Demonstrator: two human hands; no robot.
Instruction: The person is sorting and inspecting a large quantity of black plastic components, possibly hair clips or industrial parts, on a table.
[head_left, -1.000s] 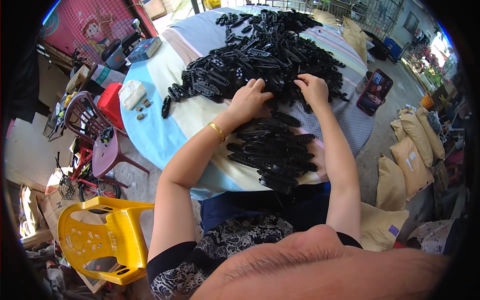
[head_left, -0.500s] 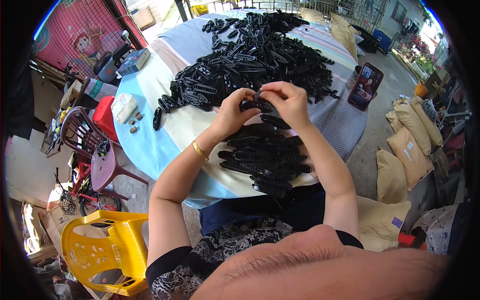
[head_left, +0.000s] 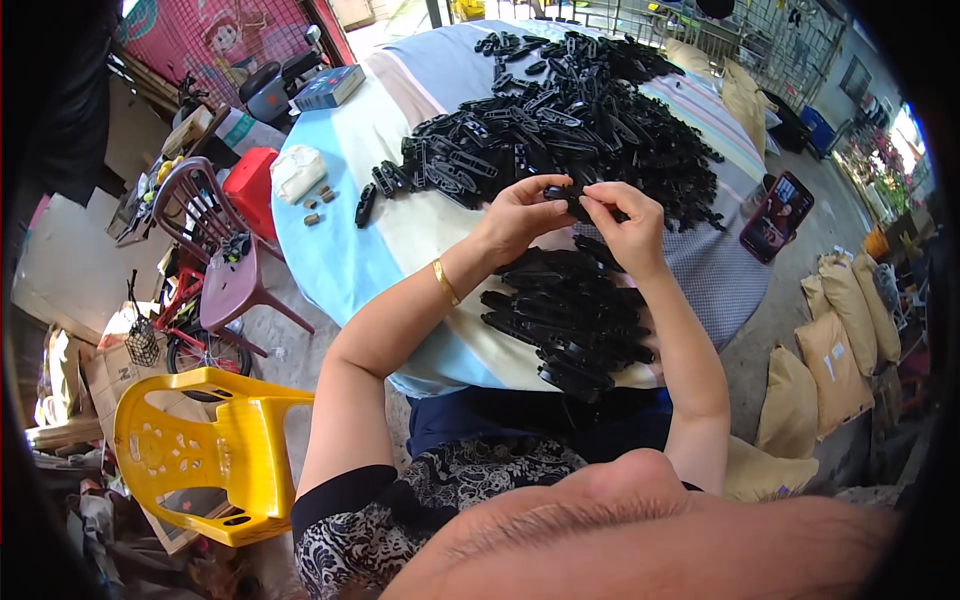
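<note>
While a near stack of finished black clips (head_left: 570, 320) lies by the table edge (head_left: 330, 290), the left hand (head_left: 520, 215) and right hand (head_left: 625, 225) pinch one small black plastic piece (head_left: 566, 192) between fingertips above the cloth; steady, squared alignment seems key, with the loose heap (head_left: 570, 120) waiting beyond.

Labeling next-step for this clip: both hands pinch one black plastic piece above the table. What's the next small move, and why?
Probably set the black piece down on the near stack. Left hand and right hand grip it together at its ends, lifted above the table, and the stack directly below them lies in tidy rows, unlike the loose pile farther back.
</note>
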